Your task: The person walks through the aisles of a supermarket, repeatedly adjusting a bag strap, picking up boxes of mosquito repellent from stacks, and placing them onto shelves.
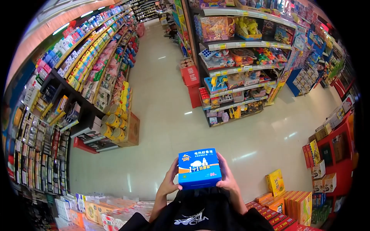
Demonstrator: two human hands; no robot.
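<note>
A blue box of electric mosquito repellent liquid [199, 169], printed with "1+1" and white and orange graphics, is held up in front of my chest. My left hand [169, 180] grips its left side, with the thumb at the lower front corner. On the opposite side, my right hand [228, 178] presses against the box, thumb near the lower right corner. Most of the fingers of both hands are hidden behind the box. The printed front faces up toward me.
Shelves of bottles and packets [83, 57] line the aisle on the left, with yellow tins [114, 121] at their end. Toy shelves [241, 71] stand ahead to the right, beside a red bin [190, 79]. Stacked cartons [296, 204] sit close at my right, more boxes [98, 210] at my left.
</note>
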